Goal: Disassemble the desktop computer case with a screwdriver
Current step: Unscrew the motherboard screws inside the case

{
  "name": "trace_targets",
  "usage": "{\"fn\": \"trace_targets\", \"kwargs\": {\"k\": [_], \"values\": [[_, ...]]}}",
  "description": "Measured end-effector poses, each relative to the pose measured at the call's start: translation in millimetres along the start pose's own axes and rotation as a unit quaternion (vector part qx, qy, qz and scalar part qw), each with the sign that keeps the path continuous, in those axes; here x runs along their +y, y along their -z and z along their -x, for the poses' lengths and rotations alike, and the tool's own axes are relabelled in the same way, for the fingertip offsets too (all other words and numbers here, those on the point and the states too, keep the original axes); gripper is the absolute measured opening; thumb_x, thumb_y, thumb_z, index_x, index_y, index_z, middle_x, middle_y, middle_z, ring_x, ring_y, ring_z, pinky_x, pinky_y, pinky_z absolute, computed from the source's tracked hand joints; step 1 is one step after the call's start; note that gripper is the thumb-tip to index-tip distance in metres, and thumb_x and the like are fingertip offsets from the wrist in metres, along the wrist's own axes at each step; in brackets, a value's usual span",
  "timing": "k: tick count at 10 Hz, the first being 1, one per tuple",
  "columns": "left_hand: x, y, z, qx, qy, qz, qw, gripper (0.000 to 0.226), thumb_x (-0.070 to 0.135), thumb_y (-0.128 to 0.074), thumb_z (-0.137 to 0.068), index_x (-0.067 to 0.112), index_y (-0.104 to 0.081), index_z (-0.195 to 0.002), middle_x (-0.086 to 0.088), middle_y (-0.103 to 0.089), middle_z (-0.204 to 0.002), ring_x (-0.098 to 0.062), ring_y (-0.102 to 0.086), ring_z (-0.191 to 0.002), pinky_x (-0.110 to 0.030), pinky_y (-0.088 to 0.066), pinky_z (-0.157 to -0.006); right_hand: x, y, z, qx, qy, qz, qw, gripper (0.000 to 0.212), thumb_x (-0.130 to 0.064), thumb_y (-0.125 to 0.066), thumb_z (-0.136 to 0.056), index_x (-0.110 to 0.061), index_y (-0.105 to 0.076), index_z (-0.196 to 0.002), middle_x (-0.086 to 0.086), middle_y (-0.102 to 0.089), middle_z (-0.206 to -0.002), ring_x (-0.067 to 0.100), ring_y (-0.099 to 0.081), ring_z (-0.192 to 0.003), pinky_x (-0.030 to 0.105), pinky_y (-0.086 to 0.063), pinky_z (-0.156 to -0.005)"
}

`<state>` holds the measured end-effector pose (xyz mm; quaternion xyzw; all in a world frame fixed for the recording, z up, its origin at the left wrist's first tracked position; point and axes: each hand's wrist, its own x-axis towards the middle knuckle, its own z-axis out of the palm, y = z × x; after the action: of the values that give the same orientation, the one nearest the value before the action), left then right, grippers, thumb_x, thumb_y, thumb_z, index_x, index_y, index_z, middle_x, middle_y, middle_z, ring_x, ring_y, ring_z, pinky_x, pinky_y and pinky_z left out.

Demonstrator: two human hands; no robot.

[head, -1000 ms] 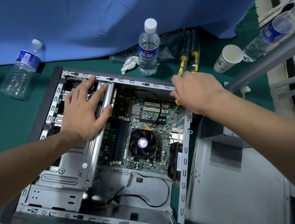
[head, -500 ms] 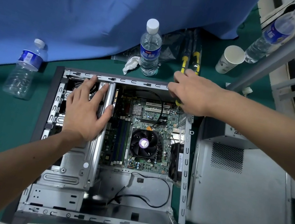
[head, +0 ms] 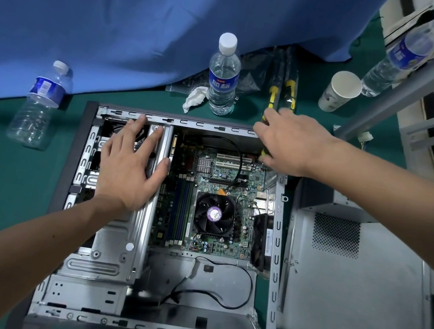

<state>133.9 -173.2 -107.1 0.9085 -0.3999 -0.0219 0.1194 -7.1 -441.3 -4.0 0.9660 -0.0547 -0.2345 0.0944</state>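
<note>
The open desktop case point(head: 277, 250) lies flat on the green table, its motherboard point(head: 207, 180) and black CPU fan point(head: 214, 213) exposed. My left hand point(head: 130, 166) rests flat with spread fingers on the metal drive cage point(head: 108, 246) at the case's left. My right hand point(head: 286, 141) hovers over the case's far right corner, fingers curled round a yellow-and-black screwdriver point(head: 263, 153), most of it hidden under the hand. Two more yellow-handled screwdrivers point(head: 282, 91) lie just behind the case.
The removed grey side panel point(head: 357, 282) lies right of the case. A water bottle point(head: 223, 75) and crumpled tissue point(head: 194, 98) stand behind it, another bottle point(head: 39, 104) lies at left. A paper cup point(head: 340, 91), a third bottle point(head: 400, 57) and a metal frame point(head: 429, 74) are far right. Blue cloth point(head: 150, 7) hangs behind.
My right hand has shifted slightly left and toward the case's far right corner. My left hand has stayed on the drive cage.
</note>
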Motion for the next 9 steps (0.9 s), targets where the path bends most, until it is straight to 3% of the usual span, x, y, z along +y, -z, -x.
{"fn": "trace_targets", "kwargs": {"k": [1,2,3,4,5,6,9], "values": [[0.6,0.7,0.3,-0.002,0.001,0.003,1.000,0.063,0.056,-0.034,-0.093,0.025,-0.042,-0.147,-0.008,-0.024,-0.159,-0.031,-0.026,-0.143,-0.053,-0.024,-0.113,-0.7,-2.9,-0.5,0.002,-0.018,-0.021,1.000,0.035,-0.037,-0.046,-0.100,-0.009,-0.047,-0.120,0.013,-0.046,-0.111,0.032,-0.056,-0.088,0.037,-0.040,-0.058],[1.0,1.4,0.0,-0.004,0.001,0.002,1.000,0.063,0.056,-0.034,-0.093,0.025,-0.041,-0.147,-0.008,-0.023,-0.159,-0.031,-0.025,-0.143,-0.053,-0.023,-0.113,1.3,-2.7,-0.5,0.000,-0.006,-0.045,0.999,0.024,-0.022,-0.052,-0.097,-0.009,-0.047,-0.117,0.012,-0.046,-0.109,0.028,-0.049,-0.087,0.040,-0.044,-0.063],[1.3,1.6,0.6,-0.005,0.003,0.004,1.000,0.063,0.056,-0.034,-0.092,0.025,-0.041,-0.147,-0.008,-0.023,-0.159,-0.031,-0.025,-0.144,-0.053,-0.023,-0.114,3.5,-1.6,1.1,-0.006,0.024,-0.026,0.999,0.037,-0.020,-0.062,-0.088,-0.012,-0.046,-0.121,0.010,-0.045,-0.115,0.027,-0.044,-0.102,0.039,-0.046,-0.073],[1.2,1.7,0.4,-0.006,0.005,0.004,1.000,0.063,0.056,-0.034,-0.092,0.025,-0.041,-0.147,-0.008,-0.023,-0.159,-0.030,-0.024,-0.144,-0.051,-0.021,-0.115,1.2,-0.8,2.0,-0.011,-0.006,-0.020,1.000,0.036,-0.032,-0.057,-0.094,-0.011,-0.047,-0.121,0.012,-0.045,-0.116,0.030,-0.051,-0.101,0.037,-0.042,-0.065],[1.7,1.2,0.6,-0.010,0.007,0.002,1.000,0.063,0.056,-0.034,-0.093,0.026,-0.041,-0.147,-0.008,-0.022,-0.160,-0.030,-0.023,-0.145,-0.051,-0.021,-0.115,-1.2,-1.2,-0.5,-0.018,-0.001,-0.039,0.999,0.021,-0.022,-0.050,-0.099,-0.008,-0.049,-0.115,0.011,-0.044,-0.109,0.031,-0.057,-0.083,0.039,-0.046,-0.059],[1.4,1.6,0.9,-0.011,0.007,-0.001,1.000,0.062,0.056,-0.035,-0.093,0.026,-0.041,-0.147,-0.007,-0.022,-0.160,-0.030,-0.023,-0.145,-0.051,-0.020,-0.115,3.6,2.2,-1.5,-0.025,0.033,-0.068,0.997,0.017,-0.019,-0.049,-0.098,-0.007,-0.052,-0.110,0.007,-0.040,-0.102,0.027,-0.054,-0.078,0.043,-0.052,-0.070],[2.4,2.3,0.2,-0.014,0.006,-0.001,1.000,0.063,0.057,-0.033,-0.093,0.025,-0.040,-0.147,-0.008,-0.021,-0.160,-0.029,-0.021,-0.146,-0.052,-0.020,-0.115,6.7,6.1,1.1,-0.013,0.031,-0.081,0.996,0.017,-0.019,-0.047,-0.099,-0.007,-0.053,-0.109,0.010,-0.043,-0.107,0.028,-0.056,-0.079,0.045,-0.053,-0.072]]}}
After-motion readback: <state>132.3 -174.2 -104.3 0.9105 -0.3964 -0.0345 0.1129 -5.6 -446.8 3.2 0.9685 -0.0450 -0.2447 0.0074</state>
